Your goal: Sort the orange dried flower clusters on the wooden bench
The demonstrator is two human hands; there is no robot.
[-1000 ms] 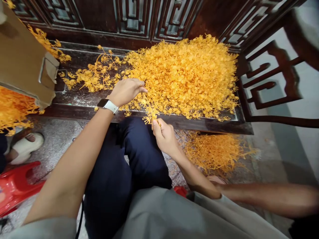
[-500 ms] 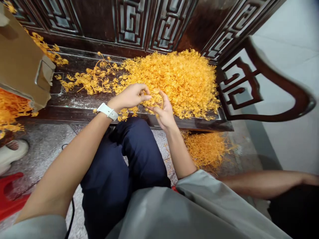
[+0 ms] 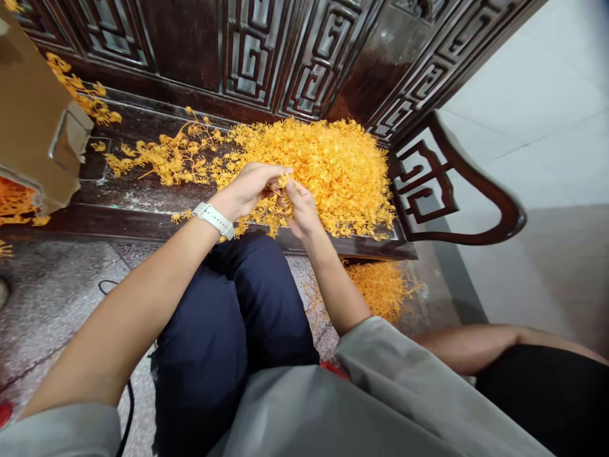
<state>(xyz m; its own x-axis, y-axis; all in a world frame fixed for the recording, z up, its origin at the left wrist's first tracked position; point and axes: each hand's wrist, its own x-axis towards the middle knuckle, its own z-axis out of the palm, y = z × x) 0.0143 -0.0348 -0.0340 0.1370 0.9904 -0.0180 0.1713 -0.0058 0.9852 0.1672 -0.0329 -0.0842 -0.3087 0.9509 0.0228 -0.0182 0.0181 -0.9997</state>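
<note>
Over the dark-brown wooden bench point(image 3: 133, 221), the right hand point(image 3: 301, 208) pinches a yellow-orange, spidery, plastic-looking sprig point(image 3: 284, 181); whether the left hand point(image 3: 248, 188) grips too cannot be told. It looks light, bendy, best held by its stem.

Soft light, stretched edges

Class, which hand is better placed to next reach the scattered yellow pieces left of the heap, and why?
Probably the left hand: it lies nearer those scattered pieces, while the right hand is farther, by the heap. Both seem busy with a yellow piece.
</note>
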